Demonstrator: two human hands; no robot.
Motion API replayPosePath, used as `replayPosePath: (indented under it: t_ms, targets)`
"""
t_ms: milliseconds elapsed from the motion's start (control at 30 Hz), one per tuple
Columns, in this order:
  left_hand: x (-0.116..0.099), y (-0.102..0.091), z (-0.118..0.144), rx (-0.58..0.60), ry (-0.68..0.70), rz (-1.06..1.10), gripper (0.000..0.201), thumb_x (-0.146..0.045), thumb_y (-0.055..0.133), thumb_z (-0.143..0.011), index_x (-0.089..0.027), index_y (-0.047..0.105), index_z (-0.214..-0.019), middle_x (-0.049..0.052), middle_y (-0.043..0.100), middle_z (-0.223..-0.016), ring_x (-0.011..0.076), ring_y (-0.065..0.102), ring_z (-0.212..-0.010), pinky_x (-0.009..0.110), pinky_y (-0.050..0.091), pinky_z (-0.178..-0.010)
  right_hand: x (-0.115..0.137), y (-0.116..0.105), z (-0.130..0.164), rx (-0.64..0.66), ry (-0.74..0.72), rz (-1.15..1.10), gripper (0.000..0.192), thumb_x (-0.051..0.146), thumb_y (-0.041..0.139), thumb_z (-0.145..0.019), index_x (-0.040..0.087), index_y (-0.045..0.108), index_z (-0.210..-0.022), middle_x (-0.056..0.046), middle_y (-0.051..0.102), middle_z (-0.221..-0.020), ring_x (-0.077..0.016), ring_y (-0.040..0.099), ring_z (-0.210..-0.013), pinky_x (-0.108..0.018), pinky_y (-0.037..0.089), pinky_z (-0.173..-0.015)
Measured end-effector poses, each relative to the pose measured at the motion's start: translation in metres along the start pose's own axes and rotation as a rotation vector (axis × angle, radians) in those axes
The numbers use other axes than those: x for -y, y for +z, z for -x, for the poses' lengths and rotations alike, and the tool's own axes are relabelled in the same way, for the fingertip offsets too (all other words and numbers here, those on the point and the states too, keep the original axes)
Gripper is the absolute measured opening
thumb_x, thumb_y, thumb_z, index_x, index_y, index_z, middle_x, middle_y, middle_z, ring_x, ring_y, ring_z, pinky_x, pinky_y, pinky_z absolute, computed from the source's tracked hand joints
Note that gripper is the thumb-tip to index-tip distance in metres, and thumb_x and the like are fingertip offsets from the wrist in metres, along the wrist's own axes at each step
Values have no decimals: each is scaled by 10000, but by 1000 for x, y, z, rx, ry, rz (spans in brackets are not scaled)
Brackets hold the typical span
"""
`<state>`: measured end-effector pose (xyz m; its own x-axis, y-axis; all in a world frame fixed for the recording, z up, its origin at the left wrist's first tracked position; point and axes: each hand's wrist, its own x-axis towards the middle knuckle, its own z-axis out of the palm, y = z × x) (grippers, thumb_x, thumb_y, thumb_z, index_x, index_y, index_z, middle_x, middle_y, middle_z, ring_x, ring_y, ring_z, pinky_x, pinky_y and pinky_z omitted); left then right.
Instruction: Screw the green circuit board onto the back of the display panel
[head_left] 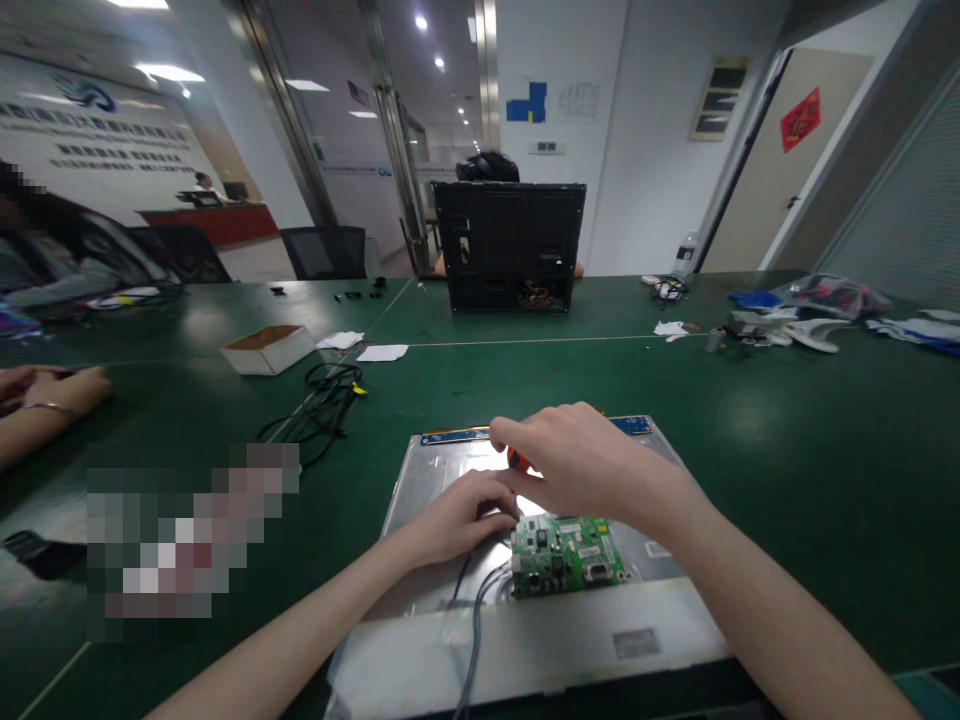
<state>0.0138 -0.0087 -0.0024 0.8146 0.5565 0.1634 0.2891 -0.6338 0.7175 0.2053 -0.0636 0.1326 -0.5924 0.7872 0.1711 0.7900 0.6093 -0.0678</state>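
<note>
The right hand (585, 462) is closed around an orange-handled tool (517, 460); only a small part of the handle shows under the fingers, above the flat silver metal panel (420, 490). This panel lies on the dark green table (787, 450), close to its near edge. The left hand (457, 515) rests on the panel with its fingers curled down, just left of the green circuit board (568, 555); I cannot tell if it holds something. The board sits in the middle of the panel, and grey cables (476, 620) run from its left side toward the near edge. Farther on the table are a bundle of black cables (322, 395), a small white cardboard box (268, 349) and, near the far edge, a black monitor casing (510, 245). Another person's hand (52, 390) rests at the left edge.
</note>
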Motion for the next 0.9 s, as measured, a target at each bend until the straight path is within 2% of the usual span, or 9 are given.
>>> replayPosePath:
  t_ms: [333,533,900]
  targets:
    - [2,2,1,-16,-41,-4,76,-218,626,-879,-162,677,-876,48,689,-905,205,619,-844,298,498,-767,2,-2,1,2,-3,-24,109,249,538,-915,186,557,-1001,-15,704,-815,-140,568,-628,-271,203,-505]
    - [3,2,2,-4,-39,20,96,-217,620,-887,-162,688,-927,57,697,-960,207,619,-869,313,508,-799,2,-3,2,-10,-7,-14,89,259,531,-921,189,549,-973,-10,698,-797,-135,556,-612,-264,209,-496]
    - [2,1,1,8,-27,-7,91,-211,620,-895,-164,696,-906,63,694,-946,222,616,-892,324,494,-815,2,-1,0,-1,-2,-6,107,268,544,-914,186,563,-982,-18,697,-786,-136,553,-597,-265,207,-487]
